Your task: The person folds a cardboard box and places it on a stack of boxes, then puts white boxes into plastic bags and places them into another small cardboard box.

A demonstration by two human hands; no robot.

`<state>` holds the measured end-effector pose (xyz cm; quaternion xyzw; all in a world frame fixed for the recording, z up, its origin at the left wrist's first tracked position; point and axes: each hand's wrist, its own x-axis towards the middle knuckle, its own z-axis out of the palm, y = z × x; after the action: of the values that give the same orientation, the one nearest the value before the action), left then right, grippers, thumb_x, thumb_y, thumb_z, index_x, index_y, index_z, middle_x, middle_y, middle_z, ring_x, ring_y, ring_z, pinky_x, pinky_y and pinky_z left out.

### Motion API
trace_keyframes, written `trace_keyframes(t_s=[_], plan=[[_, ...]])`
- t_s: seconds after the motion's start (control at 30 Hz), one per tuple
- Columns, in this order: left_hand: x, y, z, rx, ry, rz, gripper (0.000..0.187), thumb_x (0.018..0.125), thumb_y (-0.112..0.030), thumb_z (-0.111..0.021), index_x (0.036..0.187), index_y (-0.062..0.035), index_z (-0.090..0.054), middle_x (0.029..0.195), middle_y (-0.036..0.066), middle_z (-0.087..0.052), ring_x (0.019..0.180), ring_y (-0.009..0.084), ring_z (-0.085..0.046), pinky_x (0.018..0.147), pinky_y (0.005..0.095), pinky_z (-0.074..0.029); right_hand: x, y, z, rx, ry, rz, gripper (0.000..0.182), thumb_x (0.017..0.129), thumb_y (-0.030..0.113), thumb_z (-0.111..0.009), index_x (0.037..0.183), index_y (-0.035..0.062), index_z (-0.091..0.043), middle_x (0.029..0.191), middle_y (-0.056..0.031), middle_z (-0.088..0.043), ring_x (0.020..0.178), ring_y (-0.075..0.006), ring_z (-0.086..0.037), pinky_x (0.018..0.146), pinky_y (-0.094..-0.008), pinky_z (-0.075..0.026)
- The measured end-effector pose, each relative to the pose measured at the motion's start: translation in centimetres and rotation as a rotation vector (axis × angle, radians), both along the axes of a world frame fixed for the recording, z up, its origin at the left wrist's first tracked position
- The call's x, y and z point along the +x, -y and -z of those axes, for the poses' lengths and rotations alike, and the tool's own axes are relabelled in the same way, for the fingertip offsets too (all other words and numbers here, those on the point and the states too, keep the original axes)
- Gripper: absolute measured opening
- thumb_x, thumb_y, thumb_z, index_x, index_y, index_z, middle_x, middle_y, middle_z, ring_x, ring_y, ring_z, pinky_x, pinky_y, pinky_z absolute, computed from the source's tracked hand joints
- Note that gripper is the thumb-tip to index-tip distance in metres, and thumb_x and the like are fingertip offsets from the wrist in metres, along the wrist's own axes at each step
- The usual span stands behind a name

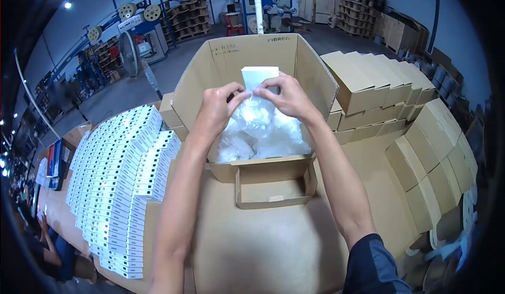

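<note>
My left hand (218, 108) and my right hand (290, 100) are raised over a large open carton (244, 62), fingertips nearly meeting. Between them stands a small white box (260, 74), gripped by my right hand with the thumb in front and fingers behind. My left thumb and forefinger pinch at its lower left, where a clear plastic bag (255, 119) hangs down. More crumpled clear plastic fills the carton beneath. In front of the carton sits an open, shallow brown cardboard box (273, 191) with nothing showing inside.
Rows of stacked white boxes (118, 183) with printed labels cover the left of the table (258, 246). Brown cardboard boxes (371, 86) are piled at right, with more (439, 162) nearer. A fan (129, 54) stands behind left. A person's arm (48, 246) shows at far left.
</note>
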<state>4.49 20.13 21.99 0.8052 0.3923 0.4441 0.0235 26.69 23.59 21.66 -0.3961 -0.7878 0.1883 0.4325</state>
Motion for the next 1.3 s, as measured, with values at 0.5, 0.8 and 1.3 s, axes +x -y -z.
trace_keyframes(t_s=[0.5, 0.8, 1.3], plan=[[5.0, 0.4, 4.6, -0.253, 0.446, -0.338, 0.046, 0.106, -0.040, -0.055, 0.116, 0.0035, -0.066, 0.091, 0.021, -0.071, 0.086, 0.0322, -0.070, 0.082, 0.0439, -0.053, -3.5, 1.0, 3.9, 0.075, -0.585, 0.433, 0.029, 0.093, 0.031, -0.075, 0.089, 0.0028, -0.078, 0.070, -0.0106, -0.063, 0.073, -0.0243, -0.055, 0.078, -0.0390, -0.047], [5.1, 12.3, 6.3, -0.105, 0.745, -0.347, 0.039, 0.109, -0.027, -0.053, 0.088, 0.0038, -0.063, 0.064, 0.013, -0.058, 0.059, 0.0158, -0.055, 0.058, 0.0378, -0.046, -1.1, 13.3, 4.0, -0.098, -0.546, 0.148, 0.038, 0.100, 0.038, -0.070, 0.086, 0.0033, -0.073, 0.063, -0.0038, -0.059, 0.072, -0.0166, -0.056, 0.086, -0.0336, -0.046], [2.9, 28.7, 12.4, -0.256, 0.689, -0.405, 0.043, 0.114, -0.029, -0.037, 0.108, 0.0050, -0.063, 0.084, 0.010, -0.064, 0.078, 0.0171, -0.058, 0.073, 0.0353, -0.049, -2.0, 33.1, 11.8, -0.232, -0.336, 0.128, 0.021, 0.091, 0.025, -0.081, 0.089, 0.0038, -0.077, 0.097, -0.0077, -0.055, 0.074, -0.0138, -0.051, 0.061, -0.0287, -0.043]])
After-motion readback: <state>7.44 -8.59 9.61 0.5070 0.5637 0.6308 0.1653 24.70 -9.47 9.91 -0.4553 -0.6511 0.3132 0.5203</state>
